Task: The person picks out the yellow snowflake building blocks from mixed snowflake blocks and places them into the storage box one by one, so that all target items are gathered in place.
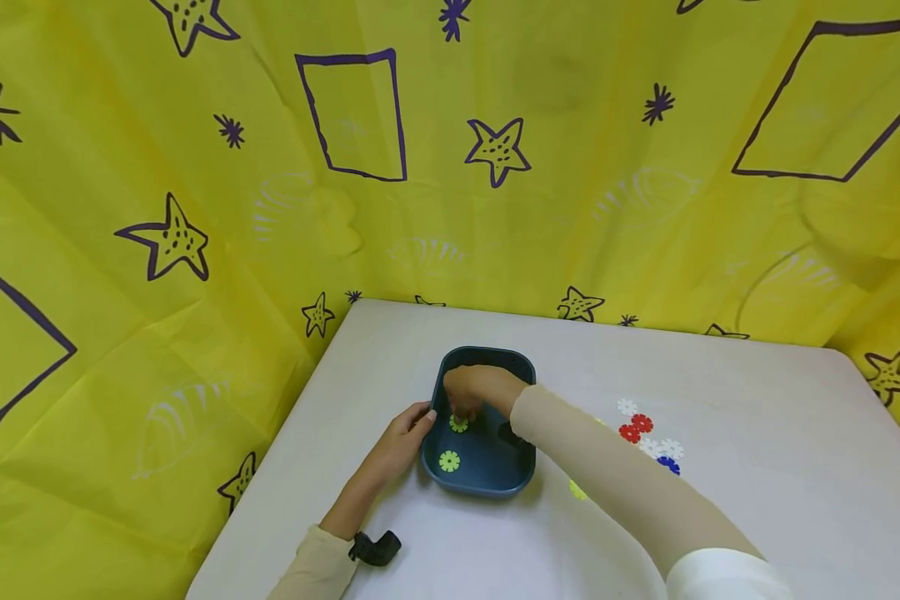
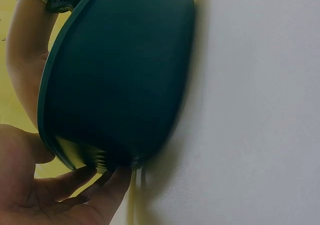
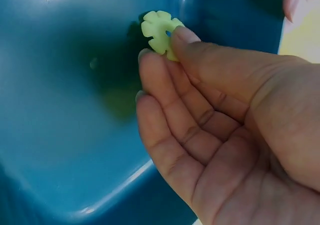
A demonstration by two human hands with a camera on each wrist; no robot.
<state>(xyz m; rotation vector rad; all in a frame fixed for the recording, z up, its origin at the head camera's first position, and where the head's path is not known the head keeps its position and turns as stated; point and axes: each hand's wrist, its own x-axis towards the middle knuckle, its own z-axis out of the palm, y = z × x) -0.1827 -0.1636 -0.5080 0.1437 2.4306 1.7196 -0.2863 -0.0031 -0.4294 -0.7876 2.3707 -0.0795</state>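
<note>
A dark blue plastic tub (image 1: pixel 487 477) stands on the white table. My left hand (image 1: pixel 401 440) holds its left side, the thumb at the rim and the fingers against the outer wall, as the left wrist view shows. Inside the tub, my right hand (image 1: pixel 476 387) pinches a yellow-green notched disc (image 3: pixel 156 29) between thumb and fingertips, over the tub's floor. Another yellow-green disc (image 1: pixel 449 461) lies flat in the near left part of the tub. A dark wrist strap and the right forearm cover part of the tub's right side.
Right of the tub, loose notched discs lie on the table (image 1: pixel 757 467): red ones (image 1: pixel 641 423), white ones (image 1: pixel 627 407), and a blue one (image 1: pixel 668 465). A yellow disc (image 1: pixel 577 490) shows partly beneath the right forearm. Yellow patterned cloth (image 1: pixel 435 217) hangs behind and at the sides.
</note>
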